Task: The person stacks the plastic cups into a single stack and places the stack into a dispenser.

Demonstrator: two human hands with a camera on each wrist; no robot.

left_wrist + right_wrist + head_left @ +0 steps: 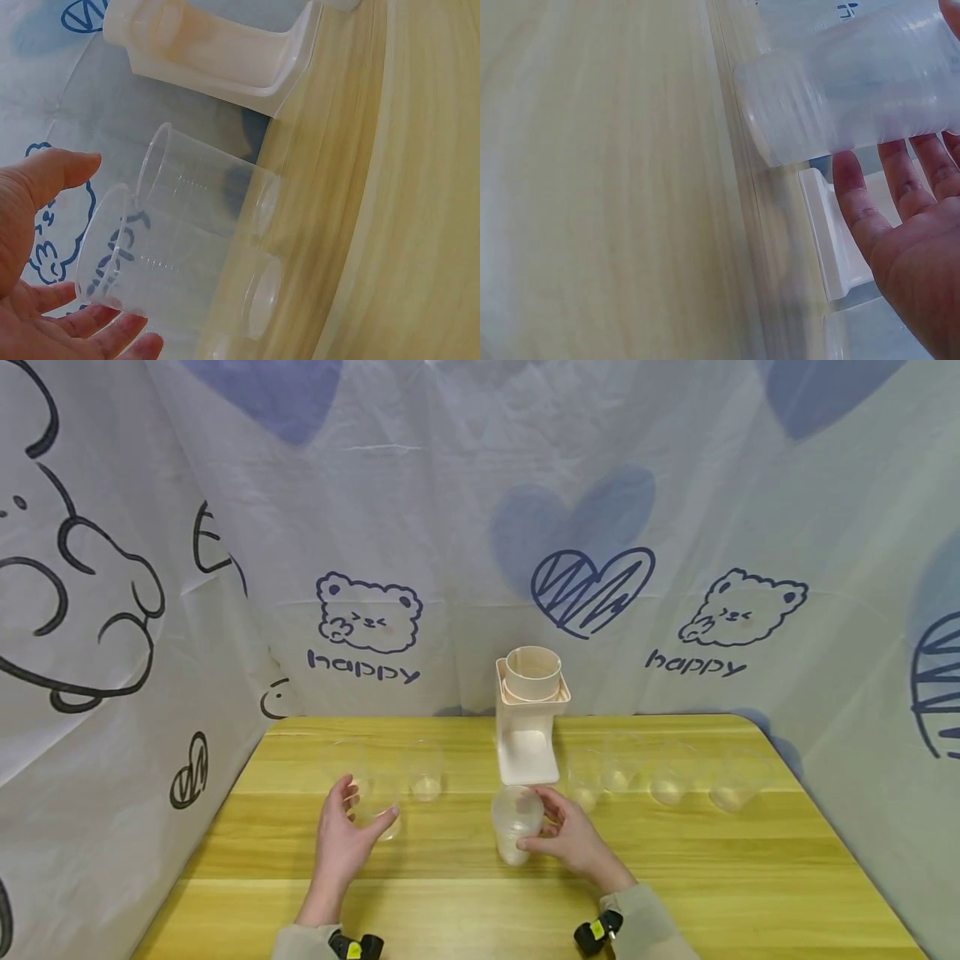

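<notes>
In the head view my right hand [573, 843] holds a stack of nested clear plastic cups [516, 827] between thumb and fingers. The right wrist view shows the fingers along the side of that cup stack [832, 94], its base close over the table. My left hand [345, 839] has thumb and fingers spread beside a clear plastic cup [388, 825] standing upright. Seen from the left wrist, the fingertips are right at the rim of this near cup [180, 277], with the thumb apart from it. Another clear cup [217, 176] stands just behind.
A cream-coloured stand [527, 756] with a round holder [533, 675] on top is at the table's back middle. Several clear cups, one a right-hand cup [667, 785], stand in a row right of it. Left of it is a cup [426, 777]. A printed curtain [465, 568] hangs behind.
</notes>
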